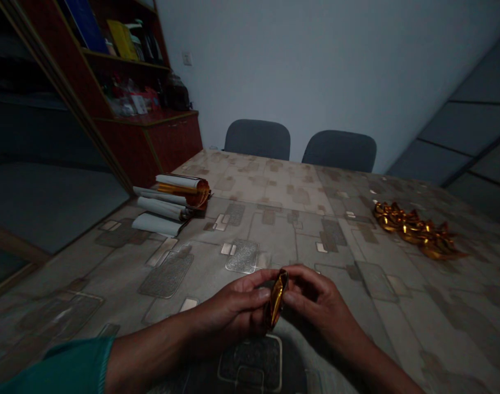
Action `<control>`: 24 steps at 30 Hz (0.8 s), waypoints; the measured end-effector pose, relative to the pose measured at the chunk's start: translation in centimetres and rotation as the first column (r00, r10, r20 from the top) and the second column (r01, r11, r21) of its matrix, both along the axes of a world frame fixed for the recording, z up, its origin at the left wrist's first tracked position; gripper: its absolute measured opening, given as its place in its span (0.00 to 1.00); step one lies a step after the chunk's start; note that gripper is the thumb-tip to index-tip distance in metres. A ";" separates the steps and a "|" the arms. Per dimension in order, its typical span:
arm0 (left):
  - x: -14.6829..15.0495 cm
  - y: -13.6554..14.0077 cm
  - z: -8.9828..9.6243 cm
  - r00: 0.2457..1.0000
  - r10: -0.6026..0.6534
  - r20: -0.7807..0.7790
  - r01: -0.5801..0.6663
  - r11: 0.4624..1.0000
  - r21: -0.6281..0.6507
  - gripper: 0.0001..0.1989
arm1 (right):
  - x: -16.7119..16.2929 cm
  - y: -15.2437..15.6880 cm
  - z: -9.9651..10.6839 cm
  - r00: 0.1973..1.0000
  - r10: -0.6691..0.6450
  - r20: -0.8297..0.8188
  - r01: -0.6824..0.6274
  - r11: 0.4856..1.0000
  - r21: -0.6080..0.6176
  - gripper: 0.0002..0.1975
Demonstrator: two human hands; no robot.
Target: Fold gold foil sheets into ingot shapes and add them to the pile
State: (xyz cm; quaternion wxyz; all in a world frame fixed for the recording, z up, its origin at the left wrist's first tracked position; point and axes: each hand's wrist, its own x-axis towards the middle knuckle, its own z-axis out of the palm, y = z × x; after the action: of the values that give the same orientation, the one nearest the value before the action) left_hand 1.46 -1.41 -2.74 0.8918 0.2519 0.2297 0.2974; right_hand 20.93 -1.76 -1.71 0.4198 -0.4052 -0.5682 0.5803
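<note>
Between my two hands, above the near part of the table, is a small folded piece of shiny gold foil paper (277, 298), long and narrow and tilted upright. My left hand (247, 303) pinches its left side with thumb and fingers. On the other side, the thumb and fingers of my right hand (315, 293) close on its upper right edge. Several finished gold foil paper ingots (416, 227) lie in a cluster on the right of the table. At the left sit rolled or folded stacks of foil paper (171, 205), white outside and gold inside.
A patterned cloth covers the table (274, 224). Two grey chairs (257, 139) stand behind its far edge, near the wall. To the left rises a reddish wooden cabinet (171, 142) with things on its shelves.
</note>
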 end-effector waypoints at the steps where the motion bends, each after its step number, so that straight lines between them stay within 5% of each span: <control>1: 0.0 -0.1 0.0 1.000 -0.002 0.013 0.002 1.000 -0.011 0.19 | 0.1 0.0 0.1 1.000 -0.008 0.025 0.007 0.999 0.041 0.09; 13: -0.1 -0.4 -0.2 0.994 -0.072 0.083 0.082 0.989 -0.125 0.19 | 0.1 -0.3 0.0 0.921 -0.170 0.351 0.020 0.920 0.392 0.04; 18: 0.0 -0.3 0.0 0.991 -0.083 0.104 0.094 0.989 -0.110 0.18 | 0.2 -0.4 0.0 0.921 -0.156 0.358 0.005 0.921 0.388 0.04; 24: 0.1 -0.2 0.5 0.995 -0.061 0.083 0.065 0.996 -0.053 0.21 | -0.1 -0.5 -0.3 0.951 -0.137 0.276 0.068 0.967 0.245 0.08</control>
State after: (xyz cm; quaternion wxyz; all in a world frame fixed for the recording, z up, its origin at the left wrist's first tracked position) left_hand 1.52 -1.62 -2.26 0.9160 0.2220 0.1934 0.2726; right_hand 20.86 -2.29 -2.04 0.4058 -0.4634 -0.6656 0.4213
